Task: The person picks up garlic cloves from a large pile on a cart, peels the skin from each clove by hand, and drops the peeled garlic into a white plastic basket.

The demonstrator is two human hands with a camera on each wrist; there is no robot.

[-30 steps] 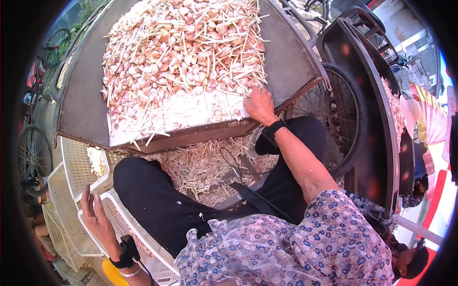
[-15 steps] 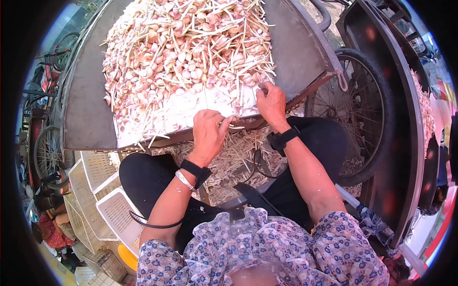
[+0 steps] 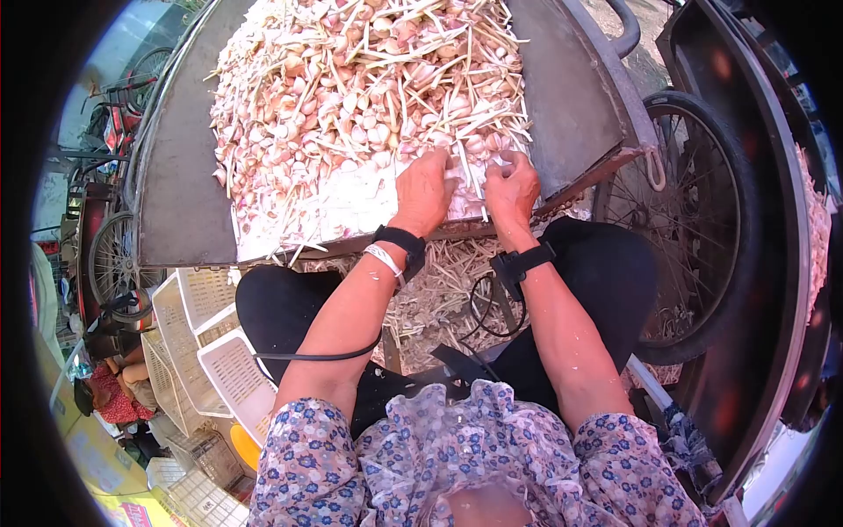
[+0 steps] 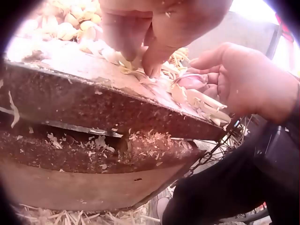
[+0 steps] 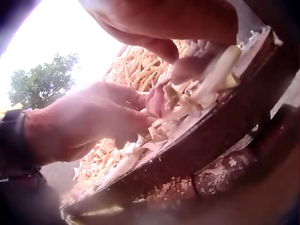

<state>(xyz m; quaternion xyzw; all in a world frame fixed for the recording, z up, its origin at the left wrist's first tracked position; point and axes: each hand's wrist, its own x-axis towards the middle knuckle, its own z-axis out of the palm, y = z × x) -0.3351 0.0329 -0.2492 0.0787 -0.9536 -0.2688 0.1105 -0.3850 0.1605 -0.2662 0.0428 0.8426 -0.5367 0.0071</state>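
Note:
Pinkish garlic cloves and pale stalks form a heap point(image 3: 351, 105) on the metal tray. At its near edge, the left hand point(image 3: 425, 193) reaches down with bent fingers. The left wrist view has the left hand's fingertips point(image 4: 152, 68) against pale peel on the white board; whether they pinch anything is unclear. Just to its right is the right hand point(image 3: 512, 195), its fingers curled. A purple-pink clove point(image 4: 191, 82) sits in the right hand's fingers point(image 4: 220, 77). Thick cut stalks point(image 4: 213, 107) lie beneath that hand, at the board's edge.
The tray's rusty front edge point(image 4: 93, 93) runs below the hands. A spoked wheel point(image 3: 676, 228) and a dark cart side point(image 3: 755, 263) stand at the right. White plastic crates point(image 3: 233, 378) are at the lower left. Stalks and peel point(image 3: 439, 299) cover the ground between the knees.
The left hand has come up from the lower left to the board's edge, beside the right hand. The right hand stays near the same edge, its fingers now curled. The head view has shifted.

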